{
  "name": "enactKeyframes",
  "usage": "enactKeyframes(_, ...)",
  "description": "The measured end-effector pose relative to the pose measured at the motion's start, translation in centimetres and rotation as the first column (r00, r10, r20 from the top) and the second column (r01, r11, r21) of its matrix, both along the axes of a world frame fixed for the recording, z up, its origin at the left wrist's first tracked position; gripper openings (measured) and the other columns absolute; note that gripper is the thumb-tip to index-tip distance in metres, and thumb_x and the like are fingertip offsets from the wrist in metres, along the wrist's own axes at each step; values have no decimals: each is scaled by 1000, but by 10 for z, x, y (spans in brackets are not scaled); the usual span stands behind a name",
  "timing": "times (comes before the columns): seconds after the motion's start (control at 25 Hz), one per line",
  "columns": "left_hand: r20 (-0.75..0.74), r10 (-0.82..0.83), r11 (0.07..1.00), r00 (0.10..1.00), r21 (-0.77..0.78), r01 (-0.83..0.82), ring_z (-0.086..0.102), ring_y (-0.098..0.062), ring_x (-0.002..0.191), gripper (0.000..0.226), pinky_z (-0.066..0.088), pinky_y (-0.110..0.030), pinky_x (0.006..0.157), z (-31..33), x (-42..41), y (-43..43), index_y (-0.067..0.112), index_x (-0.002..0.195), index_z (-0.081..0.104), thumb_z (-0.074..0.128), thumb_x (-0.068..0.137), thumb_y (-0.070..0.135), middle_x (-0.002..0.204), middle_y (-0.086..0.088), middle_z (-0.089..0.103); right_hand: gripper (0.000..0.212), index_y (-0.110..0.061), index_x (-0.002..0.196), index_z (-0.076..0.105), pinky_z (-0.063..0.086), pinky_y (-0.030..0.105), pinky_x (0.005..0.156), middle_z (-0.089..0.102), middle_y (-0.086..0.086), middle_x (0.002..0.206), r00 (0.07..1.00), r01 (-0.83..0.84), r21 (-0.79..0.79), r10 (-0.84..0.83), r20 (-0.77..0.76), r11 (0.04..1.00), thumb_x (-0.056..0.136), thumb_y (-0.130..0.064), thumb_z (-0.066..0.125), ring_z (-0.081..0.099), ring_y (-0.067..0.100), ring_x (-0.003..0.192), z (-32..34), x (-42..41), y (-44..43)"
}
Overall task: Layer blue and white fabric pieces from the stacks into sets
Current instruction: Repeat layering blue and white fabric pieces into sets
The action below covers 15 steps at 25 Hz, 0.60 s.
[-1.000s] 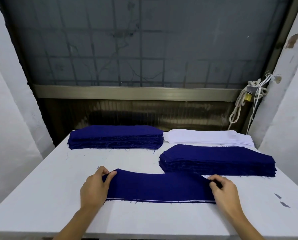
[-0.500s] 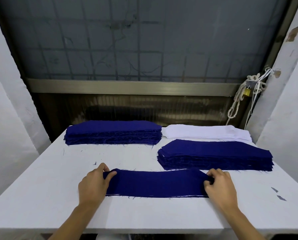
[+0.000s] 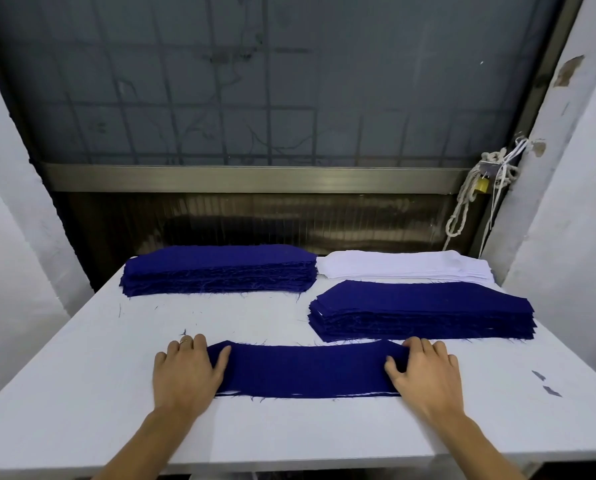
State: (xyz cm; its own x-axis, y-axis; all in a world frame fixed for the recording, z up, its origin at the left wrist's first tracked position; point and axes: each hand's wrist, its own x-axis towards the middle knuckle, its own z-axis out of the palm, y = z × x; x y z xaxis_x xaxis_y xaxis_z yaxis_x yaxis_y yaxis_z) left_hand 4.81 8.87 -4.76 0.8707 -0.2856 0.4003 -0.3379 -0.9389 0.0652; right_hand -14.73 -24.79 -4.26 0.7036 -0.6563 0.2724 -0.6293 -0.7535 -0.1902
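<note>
Navy blue fabric piece (image 3: 307, 370), two navy stacks (image 3: 220, 270) (image 3: 424, 311), one white stack (image 3: 404, 266), white table (image 3: 81, 393).

the left hand (image 3: 185, 372) no longer pinches its end of the blue piece (image 3: 307, 370): its fingers have uncurled and now lie flat over that end, thumb spread on top of the cloth. the right hand (image 3: 424, 370) has done the same (its fingers were bunched a second ago), palm down on its end, pressing the piece against the table (image 3: 81, 393)
</note>
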Motion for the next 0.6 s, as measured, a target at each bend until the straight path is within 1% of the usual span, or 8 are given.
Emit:
enactKeyframes(0.08, -66, 28, 994, 997, 108, -21, 62, -22, 85, 58, 48, -36, 74, 6, 0, 2, 18, 84, 67, 41, 96, 69, 88, 1, 68, 42, -24, 117, 64, 41, 33, 91, 63, -10, 109, 999, -15, 18, 16, -34, 1000, 94, -56, 47, 51, 15, 105, 0, 0, -2)
enactKeyframes(0.16, -146, -36, 992, 989, 117, 53, 61, -12, 77, 52, 50, -28, 67, 11, 4, 4, 27, 81, 60, 41, 94, 74, 81, 11, 63, 34, -29, 115, 61, 43, 28, 85, 60, -14, 104, 995, -93, 55, 95, -31, 994, 98, -54, 49, 53, 11, 102, 3, -2, -5)
enactKeyframes(0.24, -303, -176, 984, 937, -45, 170, 56, -6, 64, 45, 47, -24, 58, 22, 10, 6, 30, 78, 48, 47, 92, 73, 70, 10, 60, 17, -34, 100, 51, 41, 22, 66, 58, -14, 84, 982, -189, 181, 182, 55, 965, 98, -49, 57, 55, 6, 80, 12, -9, -13)
enactKeyframes(0.32, -469, -353, 918, 810, -341, 202, 62, -9, 63, 39, 46, -23, 56, 43, 18, 6, 30, 78, 55, 59, 88, 68, 69, 6, 67, 23, -33, 89, 44, 42, 26, 60, 59, -8, 74, 955, -289, 387, 232, 187, 876, 97, -37, 65, 54, 7, 67, 24, -15, -28)
enactKeyframes(0.4, -488, -469, 841, 736, -501, 204, 70, -8, 70, 34, 50, -19, 58, 70, 25, 1, 26, 81, 67, 65, 83, 61, 78, 9, 74, 22, -29, 89, 49, 50, 31, 73, 64, -6, 85, 909, -382, 519, 211, 359, 765, 95, -21, 69, 61, 9, 82, 37, -21, -47)
enactKeyframes(0.48, -471, -524, 798, 709, -562, 217, 73, -7, 75, 30, 52, -17, 60, 92, 29, -10, 25, 88, 72, 66, 87, 54, 87, 12, 76, 21, -25, 93, 53, 55, 33, 84, 64, -11, 100, 870, -429, 551, 162, 466, 716, 95, -11, 68, 64, 8, 101, 51, -24, -66)
enactKeyframes(0.56, -464, -583, 746, 667, -631, 214, 74, -8, 83, 21, 53, -20, 67, 108, 33, -31, 25, 97, 73, 65, 94, 45, 95, 11, 77, 21, -23, 99, 53, 58, 37, 87, 62, -8, 110, 844, -434, 575, 89, 529, 693, 96, -5, 65, 63, 11, 110, 65, -26, -90)
enactKeyframes(0.6, -464, -611, 710, 641, -679, 185, 74, -10, 87, 14, 53, -22, 69, 114, 35, -45, 25, 100, 72, 65, 97, 37, 98, 7, 77, 22, -23, 101, 53, 60, 37, 84, 62, -6, 112, 841, -419, 600, 42, 539, 681, 97, -3, 63, 64, 13, 109, 71, -27, -104)
